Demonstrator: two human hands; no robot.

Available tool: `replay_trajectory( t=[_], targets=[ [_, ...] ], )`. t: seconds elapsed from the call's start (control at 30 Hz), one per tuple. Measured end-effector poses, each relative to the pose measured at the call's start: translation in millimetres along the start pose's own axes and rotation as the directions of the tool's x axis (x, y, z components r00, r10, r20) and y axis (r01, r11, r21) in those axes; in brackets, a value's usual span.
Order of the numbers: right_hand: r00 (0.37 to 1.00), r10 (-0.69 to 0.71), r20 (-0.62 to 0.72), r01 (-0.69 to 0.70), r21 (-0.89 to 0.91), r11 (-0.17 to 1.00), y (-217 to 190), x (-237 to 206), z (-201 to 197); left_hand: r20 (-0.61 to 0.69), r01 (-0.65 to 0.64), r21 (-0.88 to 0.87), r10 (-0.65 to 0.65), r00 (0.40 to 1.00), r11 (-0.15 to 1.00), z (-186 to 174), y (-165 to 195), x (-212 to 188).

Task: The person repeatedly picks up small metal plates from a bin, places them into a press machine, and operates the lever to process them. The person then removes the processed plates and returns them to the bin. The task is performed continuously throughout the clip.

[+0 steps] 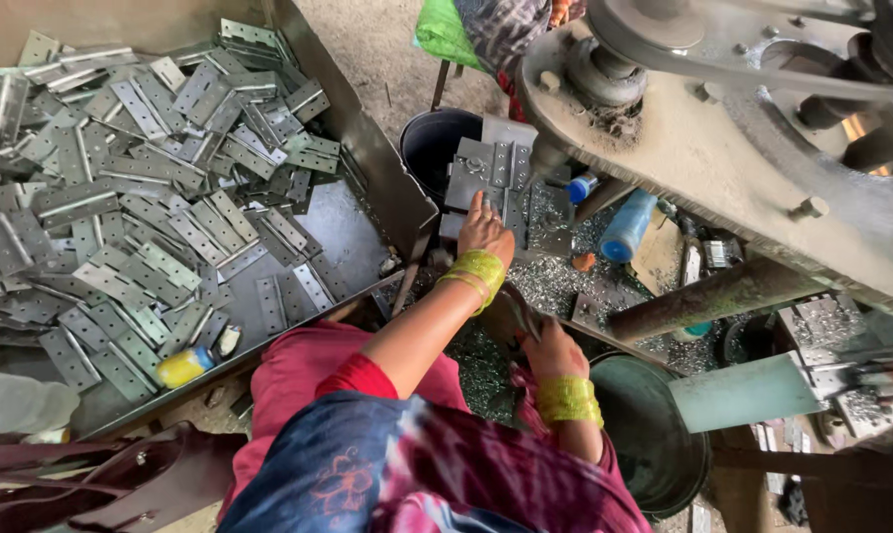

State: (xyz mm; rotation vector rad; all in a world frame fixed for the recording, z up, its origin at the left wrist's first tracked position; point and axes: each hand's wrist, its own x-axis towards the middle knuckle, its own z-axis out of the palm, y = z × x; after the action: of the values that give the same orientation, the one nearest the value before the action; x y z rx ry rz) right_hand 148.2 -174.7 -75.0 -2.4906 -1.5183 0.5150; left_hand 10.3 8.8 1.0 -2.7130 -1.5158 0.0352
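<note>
Sitting spot: I'm crammed in at a gritty press bench (pixel 604 286) covered in silvery metal chips, dusty concrete floor beyond it.
Room: workshop corner, big grey machine frame (pixel 723 138) with a belt wheel hanging over the right side.
Left hand: my left hand (pixel 484 229) is stretched forward, fingers spread flat, touching the hinge plates (pixel 491 173) stacked under the press head. Not gripping anything, just resting on them.
Right hand: my right hand (pixel 553 350) is low near my lap, curled around something dark, honestly can't tell what, or how tight.
Containers: blue plastic bottle (pixel 628 225) lying on the bench right of the plates; small yellow bottle (pixel 184 366) at the tray's near edge.
Tray: huge sheet-metal tray (pixel 368 148) on my left, heaped with loose grey hinges (pixel 141 197).
Other stuff: black bucket (pixel 437 143) between tray and press, green pan (pixel 654 424) by my right wrist.
In the way: a rusty bar (pixel 713 294) slants across the bench on the right.
</note>
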Motion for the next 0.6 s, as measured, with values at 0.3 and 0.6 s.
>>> replay_trajectory(
  t=[0.3, 0.6],
  targets=[
    [0.996, 0.072, -0.042, -0.070, 0.049, 0.996, 5.0, -20.6, 28.0, -0.156, 0.004, -0.043, -0.011, 0.988, 0.999, -0.4, -2.5, -16.5],
    [0.995, 0.067, -0.075, -0.056, 0.150, 0.987, 8.2, -39.0, 54.7, -0.029, -0.020, -0.001, 0.020, 0.999, 1.000, -21.2, -1.0, -32.1]
  ],
)
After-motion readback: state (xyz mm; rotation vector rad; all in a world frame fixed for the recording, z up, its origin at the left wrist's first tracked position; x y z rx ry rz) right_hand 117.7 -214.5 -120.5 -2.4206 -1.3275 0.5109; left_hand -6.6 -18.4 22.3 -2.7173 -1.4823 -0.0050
